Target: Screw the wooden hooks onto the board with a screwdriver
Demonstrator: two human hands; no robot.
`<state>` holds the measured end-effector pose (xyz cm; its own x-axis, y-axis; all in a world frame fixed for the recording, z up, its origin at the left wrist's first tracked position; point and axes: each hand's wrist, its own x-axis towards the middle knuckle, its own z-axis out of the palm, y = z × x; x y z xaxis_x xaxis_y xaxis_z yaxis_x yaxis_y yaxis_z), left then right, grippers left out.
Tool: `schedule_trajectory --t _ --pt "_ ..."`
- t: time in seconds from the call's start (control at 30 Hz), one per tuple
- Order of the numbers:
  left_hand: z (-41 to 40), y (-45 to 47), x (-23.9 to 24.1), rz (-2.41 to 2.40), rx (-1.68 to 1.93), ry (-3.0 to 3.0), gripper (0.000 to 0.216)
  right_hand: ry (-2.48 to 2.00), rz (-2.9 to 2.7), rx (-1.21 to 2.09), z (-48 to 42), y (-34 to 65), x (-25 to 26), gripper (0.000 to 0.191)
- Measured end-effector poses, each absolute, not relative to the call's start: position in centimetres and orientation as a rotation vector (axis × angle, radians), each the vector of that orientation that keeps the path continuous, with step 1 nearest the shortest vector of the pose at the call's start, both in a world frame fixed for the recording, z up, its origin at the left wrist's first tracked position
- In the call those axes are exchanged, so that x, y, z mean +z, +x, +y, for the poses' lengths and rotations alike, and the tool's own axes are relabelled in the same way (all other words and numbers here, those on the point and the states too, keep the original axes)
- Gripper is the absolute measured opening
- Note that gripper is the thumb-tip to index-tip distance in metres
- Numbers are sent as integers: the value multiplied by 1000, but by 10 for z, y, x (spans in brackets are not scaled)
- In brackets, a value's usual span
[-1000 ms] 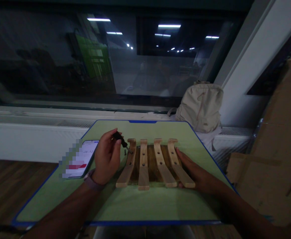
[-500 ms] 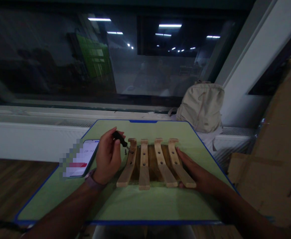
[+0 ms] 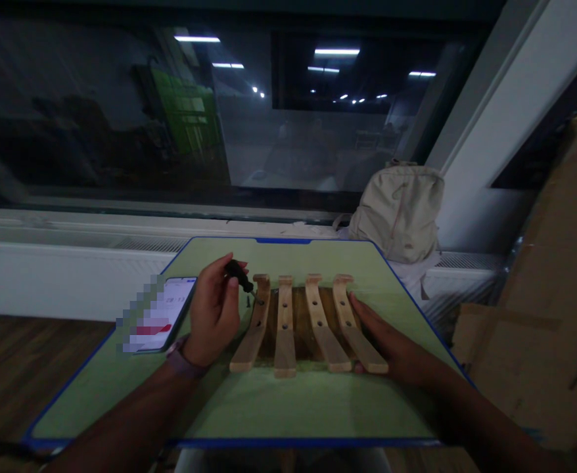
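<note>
My left hand (image 3: 214,312) is closed around the black handle of a screwdriver (image 3: 238,272). The screwdriver slants down to the right, its tip at the upper screw of the leftmost wooden hook (image 3: 253,341). Several such curved hooks stand side by side across a brown wooden board (image 3: 305,335), each with two dark screws or screw holes. My right hand (image 3: 382,338) grips the board's right end beside the rightmost hook (image 3: 362,341); some of its fingers are hidden. A small loose screw (image 3: 248,301) is just left of the leftmost hook.
The small green table (image 3: 121,401) has a blue rim. A phone (image 3: 163,315) lies to the left of my left hand, partly blurred out. Behind the table are a radiator (image 3: 62,276) and a window; a beige backpack (image 3: 401,210) rests on the sill. Cardboard (image 3: 539,295) stands at the right.
</note>
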<state>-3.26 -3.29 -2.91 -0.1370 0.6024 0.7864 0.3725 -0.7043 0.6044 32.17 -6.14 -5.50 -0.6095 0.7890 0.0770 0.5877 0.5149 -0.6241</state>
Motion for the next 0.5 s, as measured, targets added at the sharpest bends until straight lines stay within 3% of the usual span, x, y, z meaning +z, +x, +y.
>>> schedule_trajectory --t 0.2,0.4,0.5 --pt "-30 -40 -25 1175 2009 2090 27 -1158 -2401 805 -61 322 -56 119" --pt "-33 -32 -26 1058 1999 1922 39 -1135 -2402 775 -62 321 -54 119" --pt "-35 -30 -25 1008 1992 1909 34 -1126 -2401 773 -62 321 -54 120"
